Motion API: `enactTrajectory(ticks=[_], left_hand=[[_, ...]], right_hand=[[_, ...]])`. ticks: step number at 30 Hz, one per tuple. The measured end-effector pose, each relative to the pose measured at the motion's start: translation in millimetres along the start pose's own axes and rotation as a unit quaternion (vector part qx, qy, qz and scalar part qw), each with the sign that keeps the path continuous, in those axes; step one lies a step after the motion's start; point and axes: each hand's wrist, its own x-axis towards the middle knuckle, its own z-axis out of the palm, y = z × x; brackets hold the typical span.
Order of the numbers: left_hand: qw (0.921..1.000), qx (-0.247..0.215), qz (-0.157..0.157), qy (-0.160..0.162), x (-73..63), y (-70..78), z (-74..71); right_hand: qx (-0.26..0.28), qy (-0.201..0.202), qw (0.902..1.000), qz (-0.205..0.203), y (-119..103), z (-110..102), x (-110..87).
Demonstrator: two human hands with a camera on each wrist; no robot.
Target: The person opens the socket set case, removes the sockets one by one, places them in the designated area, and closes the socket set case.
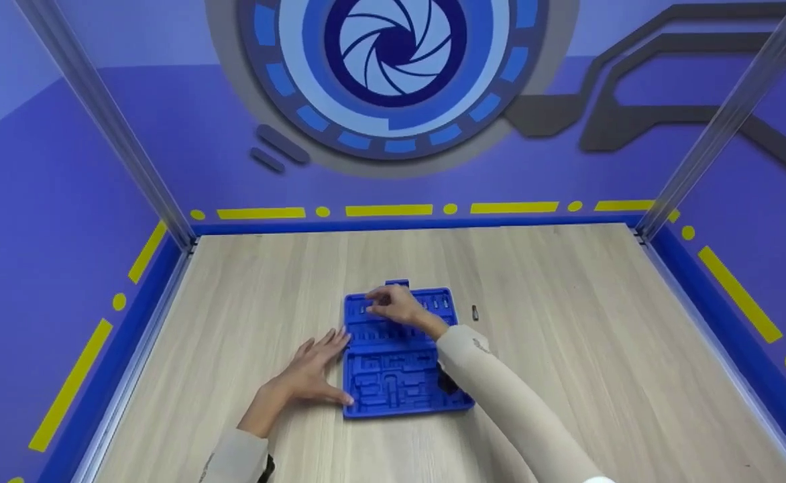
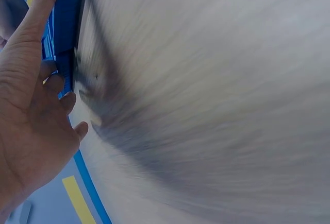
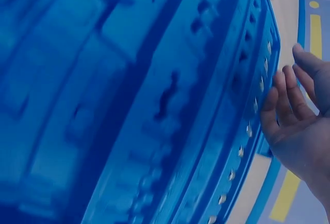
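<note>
A blue plastic tool case [image 1: 393,347] lies unfolded on the table, with shaped recesses in its near half. Small metal bits [image 3: 249,130] stand in a row along the far half. My left hand [image 1: 309,372] rests against the case's left side, fingers spread and thumb at the near left corner. Over the far half hovers my right hand [image 1: 396,305], fingers loosely bent; in the right wrist view nothing shows between them. One loose bit [image 1: 475,312] lies on the table just right of the case. The right forearm hides part of the case's right side.
The wooden table [image 1: 567,302] is bordered by blue-purple panels [image 1: 125,302] on the left, right and back. Metal posts [image 1: 701,134] rise at the back corners. A latch tab [image 1: 397,282] sticks out from the case's far edge.
</note>
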Motion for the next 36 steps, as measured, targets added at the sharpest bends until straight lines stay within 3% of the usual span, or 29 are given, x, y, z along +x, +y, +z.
enactTrajectory(ticks=[5, 9, 13, 19, 28, 36], left_hand=[[1.0, 0.002, -0.003, 0.003, 0.4, 2.0, 4.2], [1.0, -0.002, -0.004, 0.002, 0.3, 2.0, 6.1], [1.0, 0.001, -0.005, -0.001, 0.3, 1.8, 6.1], [1.0, 0.001, 0.001, -0.002, 2.0, 3.9, 4.1], [1.0, 0.009, -0.002, 0.002, -0.7, 0.6, 0.4], [0.9999, 0.006, -0.008, 0.008, 0.1, 1.4, 0.0]], right_hand=[[-0.029, 0.023, 0.9987, -0.035, 1, 12, 4.4], [-0.061, 0.05, 0.9961, -0.04, 8, 20, 5.0], [-0.084, 0.072, 0.9934, -0.032, 14, 26, 5.9], [-0.101, 0.1, 0.9897, 0.024, 14, 32, 5.8], [-0.133, 0.087, 0.9863, 0.044, 8, 34, 12.6], [-0.114, 0.092, 0.9878, 0.052, 5, 33, 16.0]])
